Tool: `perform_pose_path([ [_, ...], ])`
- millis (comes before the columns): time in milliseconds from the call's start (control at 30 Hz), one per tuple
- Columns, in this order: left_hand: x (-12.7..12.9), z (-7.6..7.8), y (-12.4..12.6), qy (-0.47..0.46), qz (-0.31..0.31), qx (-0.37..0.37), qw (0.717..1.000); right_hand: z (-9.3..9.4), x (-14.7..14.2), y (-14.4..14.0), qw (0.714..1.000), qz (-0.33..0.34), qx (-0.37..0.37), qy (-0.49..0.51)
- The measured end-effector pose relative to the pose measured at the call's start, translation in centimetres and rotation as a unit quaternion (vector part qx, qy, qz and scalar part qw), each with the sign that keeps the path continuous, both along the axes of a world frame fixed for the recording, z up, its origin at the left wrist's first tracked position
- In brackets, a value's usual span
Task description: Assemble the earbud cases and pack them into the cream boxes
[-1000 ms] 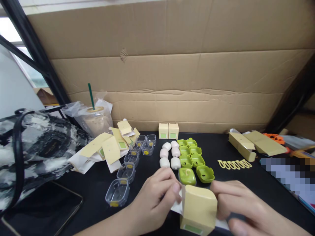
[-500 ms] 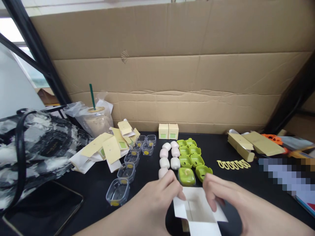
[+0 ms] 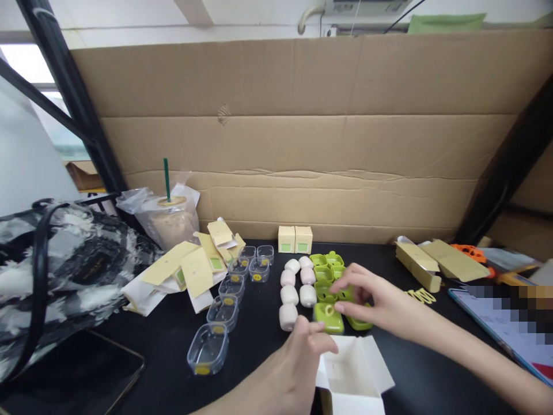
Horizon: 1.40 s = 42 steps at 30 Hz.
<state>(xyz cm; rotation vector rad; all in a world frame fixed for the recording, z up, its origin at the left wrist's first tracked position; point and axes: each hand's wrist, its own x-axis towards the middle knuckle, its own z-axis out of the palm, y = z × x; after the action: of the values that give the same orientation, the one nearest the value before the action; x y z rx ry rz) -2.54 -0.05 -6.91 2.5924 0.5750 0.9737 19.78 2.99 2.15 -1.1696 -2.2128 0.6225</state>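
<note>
The likeliest slip, as I judge it, is the small open cream cardboard box with white flaps [image 3: 352,377] tipping or sliding, since only the left hand [image 3: 294,369] steadies it, and by a light pinch of thumb and forefinger on its near-left flap rather than a firm hold on its body. A second risk lies under the right hand [image 3: 375,300]: the glossy lime-green plastic cases [image 3: 326,276] sit packed in two tight rows, so fingers closing on the front one could nudge its neighbours out of line or push them into the row of pale pink rounded cases [image 3: 294,288] just to their left. The right hand reaches forward and to the left, palm down, fingers [image 3: 345,275] spread and curved over the front of the green rows, the fingertips touching the nearest lime-green case with a ring on its lid [image 3: 328,317]; whether it already grips that case I cannot tell. The left hand lies low and close to the body, wrist turned inward, with the box just to its right. Clear plastic trays [image 3: 222,311] run away to the left of the left hand.
</note>
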Motion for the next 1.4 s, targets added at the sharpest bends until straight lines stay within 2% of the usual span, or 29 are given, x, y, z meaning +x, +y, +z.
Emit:
perform_pose_path([
  [100,0.0,0.0,-0.2,-0.007,0.003,-0.017,1.0,-1.1,-0.4,0.8,1.0,0.019,-0.009,0.002],
  [233,0.1,-0.3,-0.1,-0.007,0.008,0.007,1.0,-1.8,-0.8,0.2,1.0,0.018,-0.015,0.001],
  [333,0.3,-0.8,0.1,-0.017,0.021,0.014,1.0,-1.2,-0.9,-0.7,1.0,-0.001,-0.019,0.02],
  [433,0.5,-1.1,0.3,-0.029,0.026,0.009,0.999,-0.2,-1.0,-1.4,0.995,-0.035,-0.002,0.094],
  [533,0.5,-1.0,0.5,-0.042,0.018,0.01,0.999,0.7,-0.9,-2.1,0.981,-0.062,0.035,0.18],
  [633,0.4,-0.5,0.6,-0.055,0.018,0.018,0.998,1.1,-0.9,-3.1,0.973,-0.063,0.046,0.219],
  [733,0.5,0.3,0.5,-0.06,0.03,0.023,0.997,1.0,-1.0,-4.4,0.981,-0.054,0.043,0.182],
  [867,0.5,1.3,0.2,-0.058,0.034,0.038,0.997,0.6,-1.1,-5.3,0.991,-0.041,0.079,0.097],
  [1100,0.4,1.7,0.1,-0.067,0.017,0.048,0.996,0.3,-1.0,-5.3,0.989,-0.018,0.147,0.026],
  [1400,0.4,2.3,-0.1,-0.072,-0.008,0.027,0.997,0.7,-1.8,-5.7,0.987,0.023,0.134,-0.089],
])
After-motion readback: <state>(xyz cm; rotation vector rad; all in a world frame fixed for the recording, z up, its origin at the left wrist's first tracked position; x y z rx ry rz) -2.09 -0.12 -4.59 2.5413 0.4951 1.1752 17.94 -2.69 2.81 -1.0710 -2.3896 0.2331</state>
